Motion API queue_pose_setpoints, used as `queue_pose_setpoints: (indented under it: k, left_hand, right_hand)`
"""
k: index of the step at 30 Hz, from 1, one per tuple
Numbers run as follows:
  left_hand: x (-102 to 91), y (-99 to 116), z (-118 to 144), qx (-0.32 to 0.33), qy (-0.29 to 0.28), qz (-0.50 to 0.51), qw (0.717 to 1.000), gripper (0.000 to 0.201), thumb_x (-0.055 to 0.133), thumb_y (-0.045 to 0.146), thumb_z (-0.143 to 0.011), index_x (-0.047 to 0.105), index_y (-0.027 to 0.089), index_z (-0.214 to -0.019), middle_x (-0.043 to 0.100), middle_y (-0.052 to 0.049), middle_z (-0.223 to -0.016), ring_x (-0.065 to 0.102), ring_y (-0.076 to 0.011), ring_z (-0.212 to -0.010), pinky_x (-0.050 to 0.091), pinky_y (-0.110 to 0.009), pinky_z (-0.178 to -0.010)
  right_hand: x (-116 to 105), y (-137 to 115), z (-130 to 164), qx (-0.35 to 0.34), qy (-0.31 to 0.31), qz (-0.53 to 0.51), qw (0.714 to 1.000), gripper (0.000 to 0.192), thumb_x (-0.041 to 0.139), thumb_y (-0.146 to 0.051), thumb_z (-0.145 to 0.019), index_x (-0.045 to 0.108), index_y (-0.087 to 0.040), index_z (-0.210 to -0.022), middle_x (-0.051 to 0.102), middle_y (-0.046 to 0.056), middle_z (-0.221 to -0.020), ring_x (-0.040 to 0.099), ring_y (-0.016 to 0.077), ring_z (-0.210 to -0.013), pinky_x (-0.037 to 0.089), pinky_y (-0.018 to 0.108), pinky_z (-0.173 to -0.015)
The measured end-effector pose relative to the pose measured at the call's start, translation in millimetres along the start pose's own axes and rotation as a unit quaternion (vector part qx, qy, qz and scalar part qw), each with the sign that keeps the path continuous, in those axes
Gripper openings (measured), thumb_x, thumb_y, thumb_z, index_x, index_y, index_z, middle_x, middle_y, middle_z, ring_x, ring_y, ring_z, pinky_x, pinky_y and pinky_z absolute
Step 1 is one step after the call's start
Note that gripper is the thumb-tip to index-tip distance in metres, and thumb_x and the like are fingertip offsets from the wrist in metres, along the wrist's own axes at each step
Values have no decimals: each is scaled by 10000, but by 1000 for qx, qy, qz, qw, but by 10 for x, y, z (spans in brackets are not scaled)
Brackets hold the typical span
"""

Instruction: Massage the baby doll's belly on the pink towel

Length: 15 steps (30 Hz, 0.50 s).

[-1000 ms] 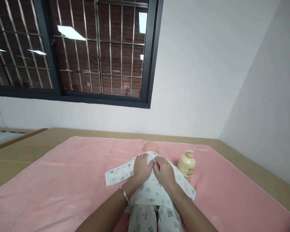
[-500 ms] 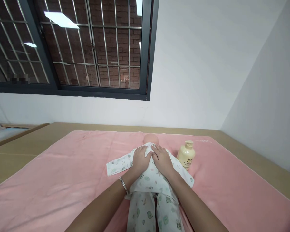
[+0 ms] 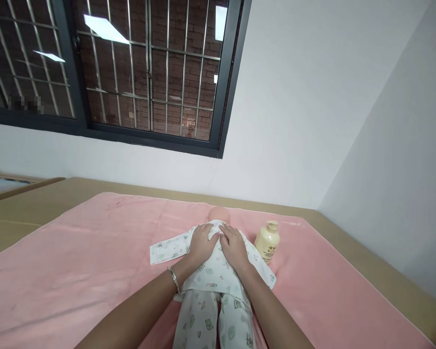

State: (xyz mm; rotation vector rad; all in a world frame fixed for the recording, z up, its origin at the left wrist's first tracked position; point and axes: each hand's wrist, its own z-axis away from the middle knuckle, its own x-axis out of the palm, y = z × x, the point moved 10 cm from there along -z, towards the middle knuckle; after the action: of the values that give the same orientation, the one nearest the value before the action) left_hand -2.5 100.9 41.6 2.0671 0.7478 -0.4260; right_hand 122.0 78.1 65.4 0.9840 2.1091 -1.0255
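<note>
Head view shows your forearms running up along the doll [image 3: 214, 291], its long axis pointing straight away from you. Your left hand [image 3: 201, 244] and right hand [image 3: 234, 245] lie flat, fingers spread, side by side on its chest. Beyond your fingertips is the head; right of them, the bottle [image 3: 266, 241].

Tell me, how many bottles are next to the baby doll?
1. A cream-coloured bottle stands on the pink blanket, just right of the doll, which both hands, left hand and right hand, rest on. Nothing hints at another hidden one.
</note>
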Motion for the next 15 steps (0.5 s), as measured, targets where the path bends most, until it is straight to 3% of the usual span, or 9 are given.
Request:
queue_pose_setpoints:
  k: [6, 9, 13, 15]
  left_hand:
    - [-82, 113, -21, -10, -1, -1, 1000, 341, 537, 333, -873, 643, 157, -1144, 683, -132, -1164, 590, -275, -1135, 432, -445, -1032]
    - [-107, 298, 6, 1, -55, -27, 998, 347, 505, 358, -899, 633, 171, -1162, 670, -125, -1200, 574, -270, -1171, 418, -447, -1058]
    - [-601, 524, 228, 11, -72, -97, 993, 561, 435, 437, -928, 458, 105, -1380, 480, -190, -1448, 382, -318, -1384, 297, -513, -1148]
    - [-1102, 672, 469, 48, -63, -68, 995, 539, 445, 449, -927, 468, 148, -1373, 530, -146, -1415, 413, -283, -1368, 312, -478, -1152]
  right_hand:
    - [-2, -6, -32, -35, 8, -28, 999, 433, 373, -272, -915, 660, -171, -1222, 623, 97, -1267, 519, 255, -1242, 360, 465, -1089]
    - [-21, 61, -75, -35, 15, -59, 998, 480, 361, -352, -889, 676, -136, -1180, 642, 131, -1224, 540, 292, -1213, 390, 499, -1061]
    - [45, 206, -139, -8, -17, -81, 997, 515, 388, -437, -857, 685, -163, -1176, 643, 170, -1197, 560, 335, -1184, 437, 529, -1000]
    - [75, 263, -150, 13, -24, -66, 997, 454, 418, -442, -884, 685, -242, -1193, 649, 172, -1171, 558, 341, -1181, 462, 537, -944]
